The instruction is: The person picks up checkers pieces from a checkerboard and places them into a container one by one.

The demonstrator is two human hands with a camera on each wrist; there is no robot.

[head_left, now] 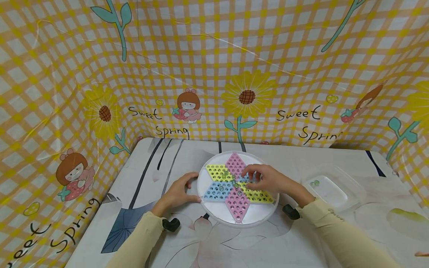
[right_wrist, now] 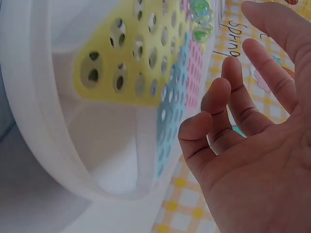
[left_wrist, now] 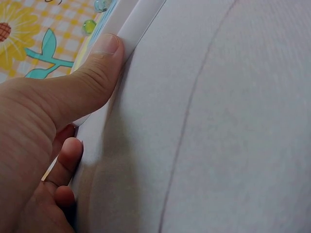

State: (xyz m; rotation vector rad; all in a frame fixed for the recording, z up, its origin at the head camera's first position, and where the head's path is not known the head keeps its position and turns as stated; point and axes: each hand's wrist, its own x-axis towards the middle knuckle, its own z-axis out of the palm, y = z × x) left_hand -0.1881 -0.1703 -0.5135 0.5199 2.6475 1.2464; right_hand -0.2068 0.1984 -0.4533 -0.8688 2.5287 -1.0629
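A round white Chinese checkers board (head_left: 214,214) lies on the table, with a star of pink, yellow and blue perforated points. Several clear green and bluish marbles (right_wrist: 201,17) sit around its centre. My left hand (head_left: 179,193) touches the board's left rim, thumb and fingers spread apart; in the left wrist view the thumb (left_wrist: 99,73) rests against the white rim. My right hand (head_left: 266,178) hovers over the right side of the star near the centre. Its fingers (right_wrist: 238,102) are loosely bent, and no marble shows between them in the right wrist view.
To the right stands a clear plastic container (head_left: 330,191) with a few green marbles (head_left: 315,182) inside. The table (head_left: 181,245) has a floral print. A yellow checked cloth (head_left: 207,56) hangs behind and at the sides.
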